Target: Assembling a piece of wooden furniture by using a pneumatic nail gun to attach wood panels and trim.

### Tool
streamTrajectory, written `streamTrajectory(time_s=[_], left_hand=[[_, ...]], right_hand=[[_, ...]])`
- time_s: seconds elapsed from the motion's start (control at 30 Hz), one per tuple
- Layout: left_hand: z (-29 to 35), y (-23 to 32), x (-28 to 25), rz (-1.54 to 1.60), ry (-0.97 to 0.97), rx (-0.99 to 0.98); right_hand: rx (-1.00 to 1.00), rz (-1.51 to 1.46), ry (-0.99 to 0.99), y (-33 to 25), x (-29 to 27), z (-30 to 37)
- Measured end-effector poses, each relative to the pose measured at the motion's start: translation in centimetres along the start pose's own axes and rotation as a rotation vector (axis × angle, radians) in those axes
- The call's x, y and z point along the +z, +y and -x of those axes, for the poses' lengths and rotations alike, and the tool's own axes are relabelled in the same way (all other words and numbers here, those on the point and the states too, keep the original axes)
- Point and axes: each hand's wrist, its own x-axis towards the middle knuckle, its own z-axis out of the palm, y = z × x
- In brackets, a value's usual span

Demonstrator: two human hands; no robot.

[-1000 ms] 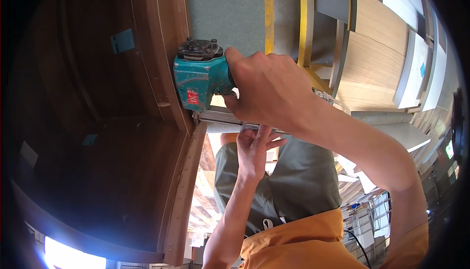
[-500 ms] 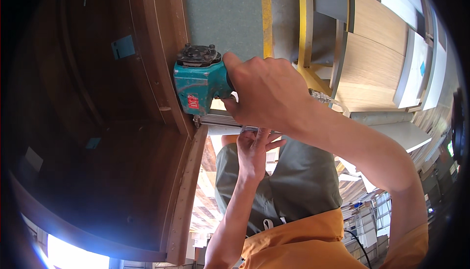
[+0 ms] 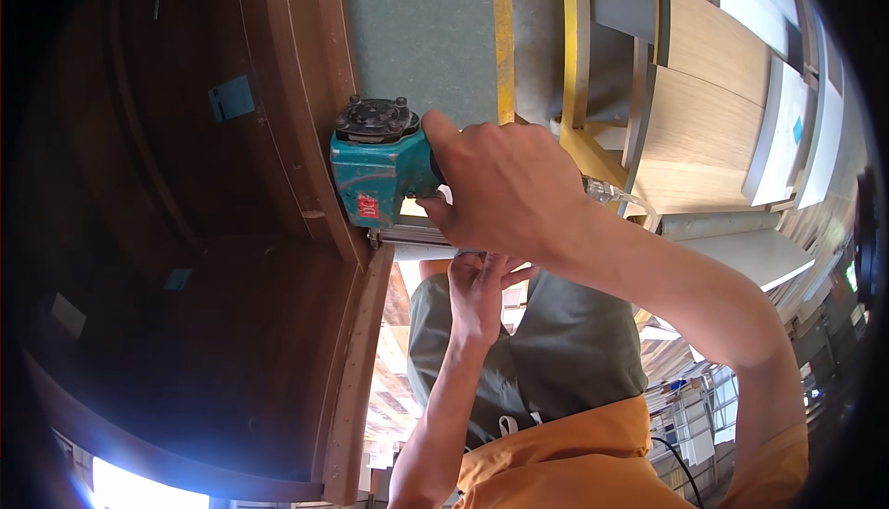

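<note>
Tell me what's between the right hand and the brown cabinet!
The head view shows the teal nail gun between right hand and brown cabinet.

An orange top point(image 3: 565, 463) with a matching sleeve point(image 3: 776, 467) above a bare right forearm point(image 3: 685, 273); dark grey-green trousers point(image 3: 574, 342) with a whitish drawstring point(image 3: 507, 426).

Green floor point(image 3: 421, 37) with a yellow stripe point(image 3: 504, 37) along it.
</note>
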Motion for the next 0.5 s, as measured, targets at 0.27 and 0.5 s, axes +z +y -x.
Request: streamTrajectory(time_s=[0.27, 0.5], left_hand=[[-0.21, -0.46, -0.75, -0.014, -0.028, 0.004], [-0.37, -0.25, -0.71, -0.042, -0.053, 0.003]], right_hand=[[0.005, 0.009, -0.002, -0.04, 0.11, 0.09], [-0.012, 0.037, -0.006, -0.06, -0.23, 0.06]])
